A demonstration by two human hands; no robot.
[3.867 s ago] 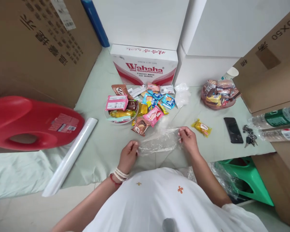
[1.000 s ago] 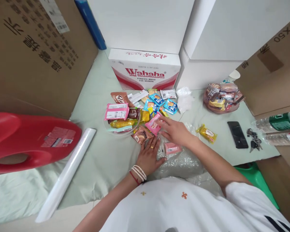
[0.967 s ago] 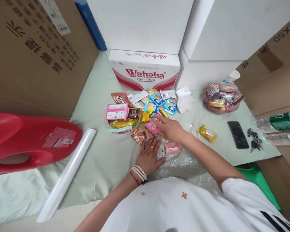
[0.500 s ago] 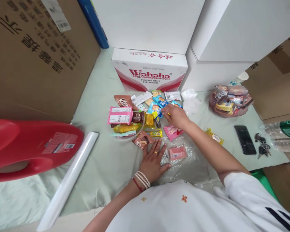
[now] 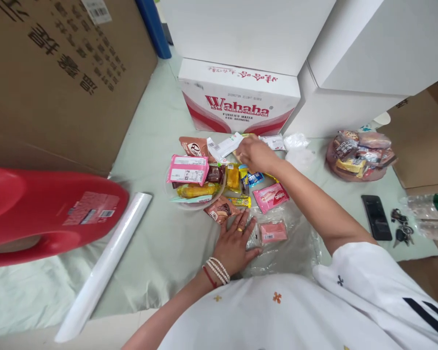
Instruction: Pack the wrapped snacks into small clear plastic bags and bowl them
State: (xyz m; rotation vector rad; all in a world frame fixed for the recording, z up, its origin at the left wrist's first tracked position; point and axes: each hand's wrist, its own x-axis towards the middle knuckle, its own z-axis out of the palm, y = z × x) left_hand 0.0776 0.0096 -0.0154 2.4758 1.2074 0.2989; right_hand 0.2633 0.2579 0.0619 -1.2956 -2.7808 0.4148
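Two grips over the counter (image 5: 146, 253), both among wrapped snacks (image 5: 233, 177).
Our left grip (image 5: 235, 245) lies flat, fingers spread, on the clear plastic bag (image 5: 297, 240) by the near edge, just beside a salmon-pink packet (image 5: 273, 231); we cannot tell whether that is in or on the bag. Our right grip (image 5: 257, 154) curls downward nearer the far edge, beside a white packet (image 5: 226, 146); we cannot tell if it clamps anything.
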